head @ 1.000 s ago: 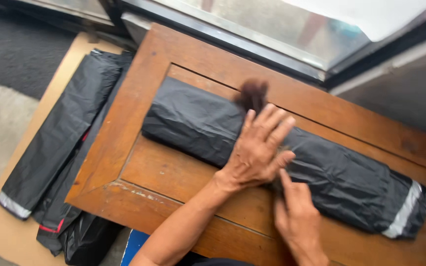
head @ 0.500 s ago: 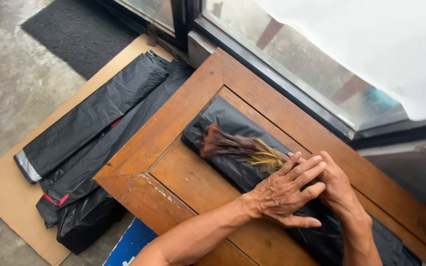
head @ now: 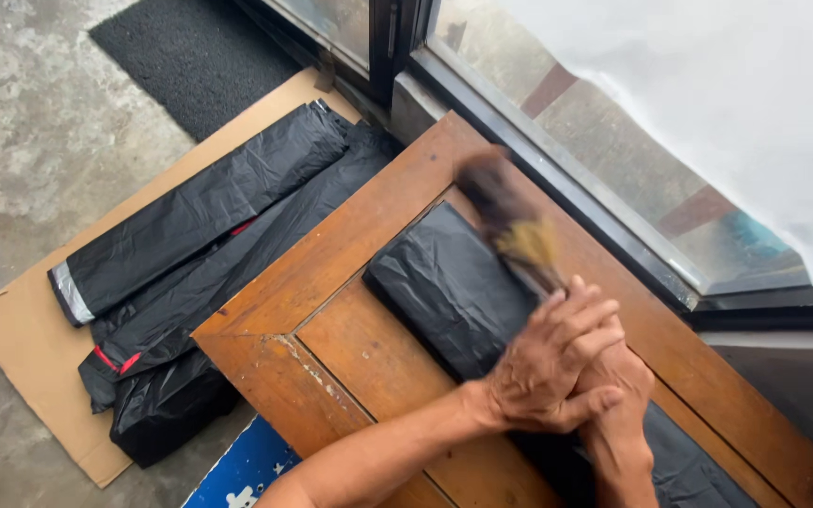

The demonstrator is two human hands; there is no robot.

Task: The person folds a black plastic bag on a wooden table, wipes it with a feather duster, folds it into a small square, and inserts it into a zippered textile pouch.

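We note both hands stacked over the near end of a long black plastic-wrapped bundle (head: 454, 292) that lies aslant in the sunken panel of a wooden board (head: 331, 254). The left hand (head: 548, 362) lies on top, fingers curled shut; the right hand (head: 618, 404) sits under it, mostly hidden. A small brush (head: 515, 230) with a dark, motion-blurred head and straw-coloured fibres sticks out from between the hands toward the window; which hand actually clamps it we cannot tell, though the pair together is closed around its lower end. Progress, as we judge it: three similar bundles (head: 199, 216) already lie wrapped on a sheet of brown cardboard (head: 21, 348) on the concrete floor (head: 30, 122), one with a pale grey end band, another with a red strip; the bundle on the board looks wrapped too, with the brush working over it. Materials: thin glossy film, creased and pebbled; the board is reddish-brown, varnished, with chipped, flaking finish at the inner corner; the floor is mottled grey. A dark ribbed mat (head: 199, 56) lies by the glazed frame (head: 557, 169).
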